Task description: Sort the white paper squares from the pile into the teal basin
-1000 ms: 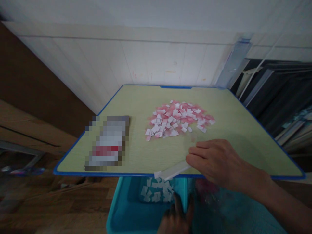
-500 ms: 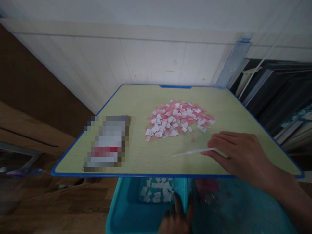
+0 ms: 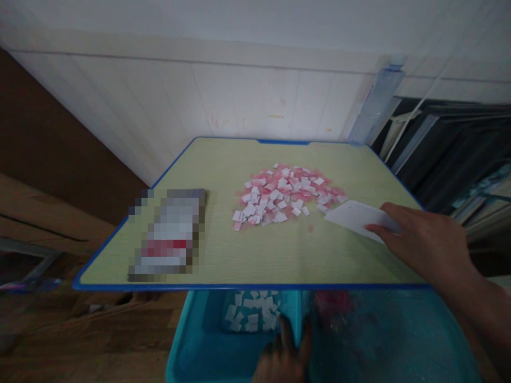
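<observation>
My right hand (image 3: pixel 427 244) pinches a thin, flat white card (image 3: pixel 355 218) between thumb and fingers. The card's far end comes close to the right edge of a pile of small white paper squares (image 3: pixel 275 194), which lie among pink wet-looking stains on the pale green tabletop (image 3: pixel 255 260). Below the table's front edge, my left hand (image 3: pixel 281 356) straddles the rim (image 3: pixel 296 314) of a teal tub, index finger on one side and thumb on the other. More white squares (image 3: pixel 253 311) lie inside that tub, beside the fingertips.
A blurred-out flat object (image 3: pixel 170 229) lies on the table's left side. A clear bottle (image 3: pixel 375 106) stands at the back right corner against the wall. Dark stacked panels (image 3: pixel 447 143) are to the right. Something pink (image 3: pixel 333 300) shows in the right-hand teal tub.
My right hand has moved right and turned the white card from nearly edge-on to showing its broad face, lifting it towards the pile. My left hand keeps its place on the rim.
</observation>
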### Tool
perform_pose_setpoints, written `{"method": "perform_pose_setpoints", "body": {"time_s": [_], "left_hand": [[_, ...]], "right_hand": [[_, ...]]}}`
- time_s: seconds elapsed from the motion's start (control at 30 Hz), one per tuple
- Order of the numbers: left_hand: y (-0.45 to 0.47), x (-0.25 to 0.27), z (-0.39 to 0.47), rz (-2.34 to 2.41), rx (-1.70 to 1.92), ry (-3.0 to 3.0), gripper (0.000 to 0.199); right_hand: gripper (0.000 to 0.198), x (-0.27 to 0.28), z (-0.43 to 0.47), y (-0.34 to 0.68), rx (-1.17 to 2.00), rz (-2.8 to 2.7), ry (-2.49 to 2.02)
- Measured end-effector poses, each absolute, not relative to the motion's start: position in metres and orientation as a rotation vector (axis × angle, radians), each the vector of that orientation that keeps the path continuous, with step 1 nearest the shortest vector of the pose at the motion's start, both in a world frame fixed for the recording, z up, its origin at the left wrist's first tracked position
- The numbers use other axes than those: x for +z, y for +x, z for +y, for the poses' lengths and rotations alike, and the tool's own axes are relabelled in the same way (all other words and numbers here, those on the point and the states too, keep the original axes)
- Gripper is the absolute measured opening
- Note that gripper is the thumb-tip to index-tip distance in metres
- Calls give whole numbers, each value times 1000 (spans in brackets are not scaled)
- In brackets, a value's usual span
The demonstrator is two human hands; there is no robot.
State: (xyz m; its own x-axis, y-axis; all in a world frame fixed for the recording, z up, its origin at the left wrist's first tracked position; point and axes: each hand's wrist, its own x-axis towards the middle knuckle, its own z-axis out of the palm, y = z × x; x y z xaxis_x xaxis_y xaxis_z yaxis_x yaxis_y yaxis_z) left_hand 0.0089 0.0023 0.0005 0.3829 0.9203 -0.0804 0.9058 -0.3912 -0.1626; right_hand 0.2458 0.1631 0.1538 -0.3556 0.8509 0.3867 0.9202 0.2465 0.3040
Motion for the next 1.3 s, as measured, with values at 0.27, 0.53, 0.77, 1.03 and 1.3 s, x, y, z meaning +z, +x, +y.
{"method": "perform_pose_setpoints", "body": {"time_s": [0.27, 0.53, 0.77, 1.03, 1.3], "left_hand": [[5, -4, 3, -1628, 208, -2551, 59], [6, -5, 3, -1623, 214, -2557, 60], [6, -7, 2, -1643, 181, -2541, 59], [6, -6, 2, -1606, 169, -2533, 56], [5, -5, 3, -1615, 193, -2552, 56]], "right_hand": [[20, 157, 174, 221, -735, -2381, -1694], [13, 161, 175, 198, -783, -2457, -1631], [11, 160, 185, 191, -718, -2519, -1498], [24, 159, 193, 208, -651, -2661, -1270], [34, 158, 186, 222, -624, -2708, -1036]]}}
